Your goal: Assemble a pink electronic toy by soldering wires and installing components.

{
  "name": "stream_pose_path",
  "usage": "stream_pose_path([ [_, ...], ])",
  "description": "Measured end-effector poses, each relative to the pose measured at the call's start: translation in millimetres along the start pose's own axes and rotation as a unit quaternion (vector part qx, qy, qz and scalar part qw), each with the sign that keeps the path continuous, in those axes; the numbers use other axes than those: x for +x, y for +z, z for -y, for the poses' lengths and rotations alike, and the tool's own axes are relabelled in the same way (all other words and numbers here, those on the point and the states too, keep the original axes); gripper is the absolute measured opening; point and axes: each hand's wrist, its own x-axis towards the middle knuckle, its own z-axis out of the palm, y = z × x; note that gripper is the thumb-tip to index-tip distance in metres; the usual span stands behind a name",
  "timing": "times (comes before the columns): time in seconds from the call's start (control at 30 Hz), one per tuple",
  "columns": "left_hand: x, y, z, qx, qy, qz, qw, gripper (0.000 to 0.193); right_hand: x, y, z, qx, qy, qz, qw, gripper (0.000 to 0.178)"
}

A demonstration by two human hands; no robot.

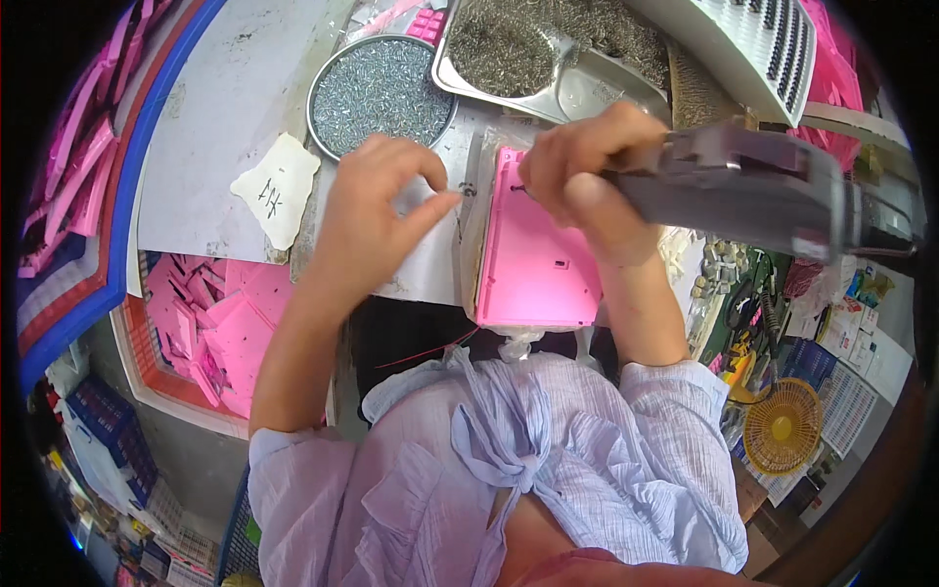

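A flat pink plastic panel (540,256) lies on a block wrapped in clear film, in front of my body. My right hand (599,176) is closed round a dark grey power screwdriver (734,186). The tool lies almost level, its body stretching to the right, and its slim tip is over the panel's upper left part; whether it touches cannot be made out. To the panel's left, my left hand (383,205) hovers with thumb and forefinger apart in a curve, slightly blurred. A round tray of small silvery screws (377,96) sits just beyond it.
Behind the panel stands a metal tray (587,83) with heaps of small brownish metal parts. A torn paper piece (278,192) with handwriting lies at left. Pink plastic pieces fill a bin (186,403) lower left. At right are a white rack (729,49) and a yellow basket (782,428).
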Motion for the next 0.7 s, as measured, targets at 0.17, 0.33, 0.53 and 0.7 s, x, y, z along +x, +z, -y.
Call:
stream_pose_path([
  [0.17, -17.9, 20.5, -4.8, 0.138, 0.094, -0.038, 0.985, 0.013, -6.0, -0.3, -14.9, -0.050, -0.003, 0.012, 0.999, 0.024],
  [0.33, -18.7, 31.7, -14.6, 0.112, 0.111, -0.072, 0.985, 0.017, 4.1, 8.5, 15.5, 0.074, -0.001, 0.008, 0.997, 0.026],
  [0.53, -22.4, 34.1, -21.1, 0.073, 0.117, -0.093, 0.986, 0.020, 2.6, 26.1, 36.2, 0.123, -0.024, 0.007, 0.992, 0.031],
  [0.7, -28.7, 26.0, -22.5, 0.146, 0.117, -0.044, 0.981, 0.024, -4.5, 34.3, 39.9, 0.067, 0.009, -0.026, 0.997, 0.033],
])
